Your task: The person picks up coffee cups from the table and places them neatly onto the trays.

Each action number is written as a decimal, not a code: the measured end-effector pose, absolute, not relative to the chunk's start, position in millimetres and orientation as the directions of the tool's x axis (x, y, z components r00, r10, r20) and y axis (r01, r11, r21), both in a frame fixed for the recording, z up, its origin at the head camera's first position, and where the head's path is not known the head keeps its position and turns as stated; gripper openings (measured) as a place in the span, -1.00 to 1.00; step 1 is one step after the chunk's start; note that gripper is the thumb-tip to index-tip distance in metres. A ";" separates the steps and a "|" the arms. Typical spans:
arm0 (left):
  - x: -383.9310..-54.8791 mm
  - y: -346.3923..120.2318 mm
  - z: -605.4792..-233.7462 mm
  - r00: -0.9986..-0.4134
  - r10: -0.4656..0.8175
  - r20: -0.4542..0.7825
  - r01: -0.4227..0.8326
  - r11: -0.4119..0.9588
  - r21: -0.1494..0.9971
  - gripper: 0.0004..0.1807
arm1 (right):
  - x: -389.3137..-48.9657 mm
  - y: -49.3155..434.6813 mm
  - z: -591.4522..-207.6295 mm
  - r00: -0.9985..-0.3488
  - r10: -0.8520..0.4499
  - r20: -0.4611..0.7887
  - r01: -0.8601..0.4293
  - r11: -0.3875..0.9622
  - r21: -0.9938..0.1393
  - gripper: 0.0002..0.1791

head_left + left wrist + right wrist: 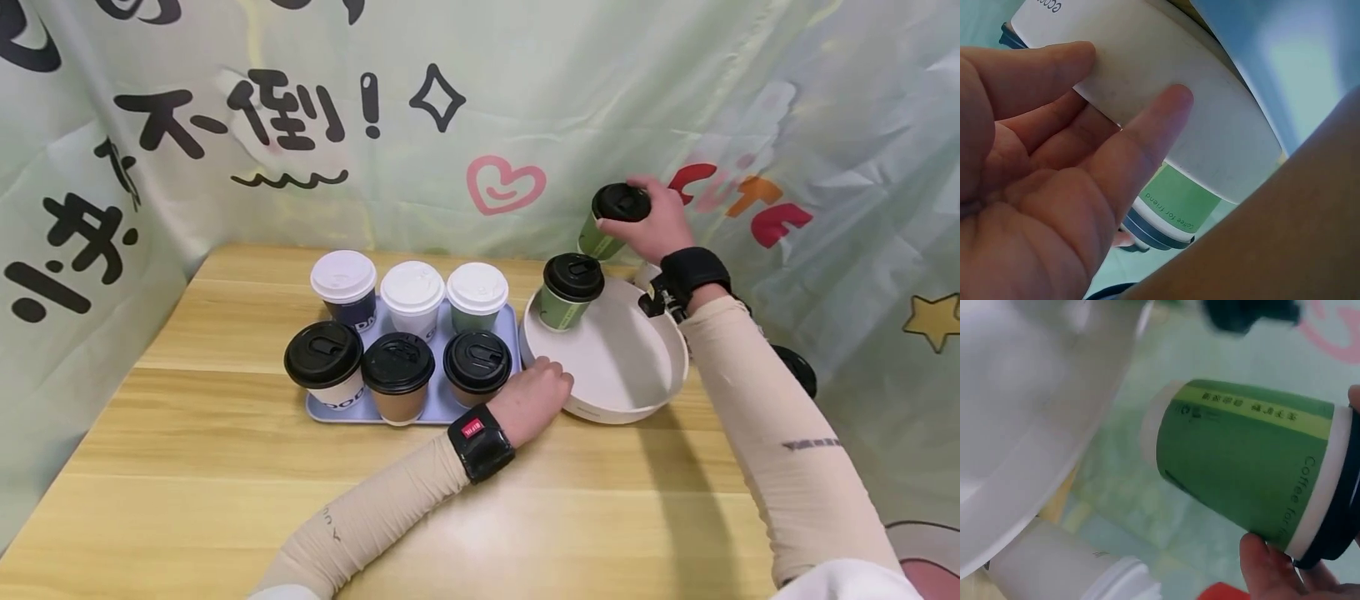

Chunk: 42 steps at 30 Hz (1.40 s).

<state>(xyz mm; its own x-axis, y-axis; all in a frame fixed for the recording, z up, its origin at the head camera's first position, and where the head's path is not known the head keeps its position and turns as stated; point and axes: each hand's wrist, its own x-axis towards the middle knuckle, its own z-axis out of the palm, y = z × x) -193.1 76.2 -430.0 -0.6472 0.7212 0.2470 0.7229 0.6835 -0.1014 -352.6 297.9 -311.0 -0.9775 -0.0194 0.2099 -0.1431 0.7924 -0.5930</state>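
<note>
My right hand (652, 221) grips a green paper cup (596, 237) near its black lid and holds it above the far rim of a round white tray (622, 408). The right wrist view shows this cup (1241, 462) tilted, with fingers (1260, 562) around the lid end. Inside the tray, by its left rim, stands another green cup (562, 308) with a black lid. My left hand (536, 396) holds the tray's near-left wall; in the left wrist view two fingertips press on its outer side (1129, 69) while other fingers pass behind the rim.
Left of the round tray, a blue rectangular tray (337, 414) carries several lidded cups: a white-lidded row behind a black-lidded row. A white-lidded cup (1054, 562) stands beside the round tray. A black lid (797, 371) shows past my right forearm. A printed curtain (600, 92) hangs behind the table.
</note>
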 end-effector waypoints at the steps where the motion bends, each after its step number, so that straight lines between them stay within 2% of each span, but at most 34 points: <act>1: -193.5 76.0 -430.4 -0.647 0.720 0.249 0.721 0.685 -0.106 -0.82 | -346.4 297.7 -309.6 -0.975 -0.016 0.221 -0.150 0.783 -0.604 -0.09; 8: -193.6 74.1 -430.6 -0.656 0.713 0.248 0.714 0.693 -0.103 -0.82 | -294.0 291.9 -296.9 -0.941 0.033 0.338 -0.208 0.730 -0.651 -0.11; 14: -193.2 74.1 -429.9 -0.659 0.711 0.246 0.713 0.695 -0.098 -0.81 | -243.9 288.5 -288.6 -0.880 0.035 0.473 -0.305 0.723 -0.620 -0.13; 21: -192.9 74.2 -429.2 -0.649 0.713 0.266 0.713 0.692 -0.115 -0.81 | -192.4 289.5 -301.9 -0.872 -0.079 0.483 -0.385 0.720 -0.578 -0.11; 28: -192.3 73.0 -428.4 -0.649 0.708 0.277 0.711 0.695 -0.110 -0.82 | -183.9 289.0 -331.8 -0.840 -0.180 0.511 -0.470 0.712 -0.522 -0.15; 42: -190.8 75.8 -430.4 -0.647 0.711 0.275 0.704 0.695 -0.142 -0.80 | -183.9 280.5 -365.0 -0.862 -0.229 0.453 -0.466 0.708 -0.530 -0.21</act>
<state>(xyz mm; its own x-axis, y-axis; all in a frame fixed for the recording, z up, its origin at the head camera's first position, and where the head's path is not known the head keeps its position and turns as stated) -190.8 75.8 -430.4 -0.6466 0.7114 0.2755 0.7045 0.6953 -0.1423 -183.9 280.5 -365.0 -0.8617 -0.2285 0.4531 -0.4665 0.7082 -0.5300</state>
